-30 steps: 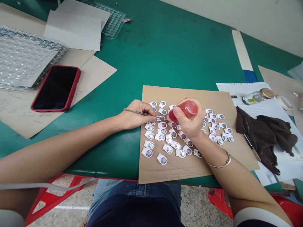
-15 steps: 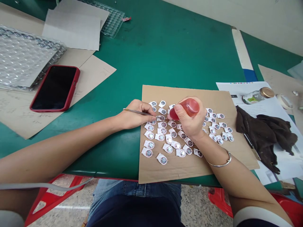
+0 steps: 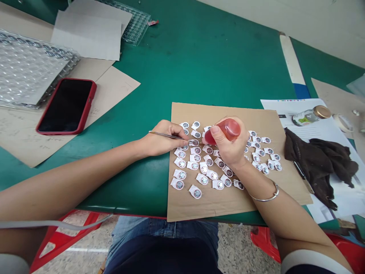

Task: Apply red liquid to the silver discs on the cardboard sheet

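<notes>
Tweezers (image 3: 164,134) are pinched in my left hand (image 3: 168,137), their tips by one of the small white round-ended pieces (image 3: 194,142) with a dark ring. My right hand (image 3: 232,148) is wrapped round a red squeeze bottle (image 3: 226,130), tilted with its narrow end down and left, close to that same piece. Whether the bottle's tip touches it I cannot tell. Several like pieces, among them one near the front (image 3: 195,191), lie in loose rows on a brown cardboard sheet (image 3: 228,201). My right hand and forearm hide part of them.
A phone in a red case (image 3: 67,106) and a clear bubbled plastic tray (image 3: 28,72) lie at the left. At the right are a dark cloth (image 3: 313,160), a glass jar with a gold lid (image 3: 310,115) and printed paper (image 3: 302,103). White sheets (image 3: 91,34) lie at the back left.
</notes>
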A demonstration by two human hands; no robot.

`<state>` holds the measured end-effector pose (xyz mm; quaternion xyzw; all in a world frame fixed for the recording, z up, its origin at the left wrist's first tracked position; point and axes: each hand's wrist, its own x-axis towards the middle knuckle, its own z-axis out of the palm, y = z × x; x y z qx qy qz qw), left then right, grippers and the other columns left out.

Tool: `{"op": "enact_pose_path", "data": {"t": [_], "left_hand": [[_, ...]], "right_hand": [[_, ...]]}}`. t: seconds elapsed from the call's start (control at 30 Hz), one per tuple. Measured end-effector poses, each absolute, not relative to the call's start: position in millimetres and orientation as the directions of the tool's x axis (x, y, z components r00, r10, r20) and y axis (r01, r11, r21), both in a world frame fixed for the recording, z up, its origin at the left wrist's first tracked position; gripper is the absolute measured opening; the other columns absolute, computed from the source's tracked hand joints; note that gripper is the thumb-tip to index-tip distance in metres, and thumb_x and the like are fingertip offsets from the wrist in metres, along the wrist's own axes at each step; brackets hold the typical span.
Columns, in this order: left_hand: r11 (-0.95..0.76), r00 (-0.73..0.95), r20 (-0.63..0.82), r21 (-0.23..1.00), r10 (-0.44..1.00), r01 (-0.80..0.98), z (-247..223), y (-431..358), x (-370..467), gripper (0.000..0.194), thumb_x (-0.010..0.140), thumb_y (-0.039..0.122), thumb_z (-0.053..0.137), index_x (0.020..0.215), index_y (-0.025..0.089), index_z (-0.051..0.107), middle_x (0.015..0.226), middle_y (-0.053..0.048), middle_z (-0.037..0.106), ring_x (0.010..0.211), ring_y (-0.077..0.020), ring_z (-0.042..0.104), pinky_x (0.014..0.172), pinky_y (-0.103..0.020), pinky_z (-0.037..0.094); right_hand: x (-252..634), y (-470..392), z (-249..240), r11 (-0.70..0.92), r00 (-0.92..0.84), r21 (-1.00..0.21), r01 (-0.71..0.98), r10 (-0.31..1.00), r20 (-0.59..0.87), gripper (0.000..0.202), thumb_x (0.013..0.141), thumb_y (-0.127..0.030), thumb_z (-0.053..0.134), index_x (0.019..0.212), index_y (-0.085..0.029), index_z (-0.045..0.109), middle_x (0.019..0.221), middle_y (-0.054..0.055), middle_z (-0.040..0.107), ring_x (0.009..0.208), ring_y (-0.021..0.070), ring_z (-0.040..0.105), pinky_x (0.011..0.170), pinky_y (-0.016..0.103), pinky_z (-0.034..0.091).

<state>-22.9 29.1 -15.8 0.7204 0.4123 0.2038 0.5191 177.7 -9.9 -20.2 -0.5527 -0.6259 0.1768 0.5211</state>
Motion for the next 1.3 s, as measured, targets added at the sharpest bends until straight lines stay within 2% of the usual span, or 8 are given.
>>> {"op": "enact_pose_path", "data": {"t": [1.07, 1.2, 1.3], "left_hand": [[-0.164, 0.59, -0.13, 0.894, 0.797, 0.418, -12.9, 30.0, -22.0, 0.013, 0.068, 0.026, 0.067, 0.073, 0.014, 0.07, 0.073, -0.004, 0.069, 0.068, -0.0141, 0.063, 0.058, -0.022, 0.048], [-0.232, 0.606, -0.065, 0.887, 0.793, 0.399, -17.4, 28.3, -24.5, 0.012, 0.069, 0.025, 0.067, 0.074, 0.015, 0.071, 0.075, -0.005, 0.069, 0.07, -0.0145, 0.063, 0.059, -0.023, 0.049], [-0.321, 0.636, 0.025, 0.878, 0.772, 0.355, -10.6, 25.4, -26.8, 0.011, 0.069, 0.023, 0.067, 0.075, 0.015, 0.071, 0.074, -0.006, 0.069, 0.071, -0.0151, 0.063, 0.063, -0.025, 0.05]], "right_hand": [[175.0, -8.2, -19.5, 0.366, 0.165, -0.75, 0.552, 0.833, 0.528, 0.024, 0.068, -0.037, 0.068, 0.078, -0.021, 0.053, 0.068, -0.002, 0.059, 0.063, 0.0114, 0.058, 0.06, 0.029, 0.049], [182.0, -2.0, -8.3, 0.34, 0.328, -0.85, 0.404, 0.813, 0.481, 0.028, 0.071, -0.045, 0.063, 0.081, -0.021, 0.051, 0.066, -0.001, 0.057, 0.059, 0.0134, 0.06, 0.056, 0.031, 0.05], [191.9, 5.8, 14.5, 0.366, 0.518, -0.888, 0.277, 0.722, 0.459, 0.025, 0.077, -0.046, 0.054, 0.076, -0.021, 0.048, 0.062, -0.001, 0.051, 0.051, 0.013, 0.059, 0.049, 0.03, 0.048]]}}
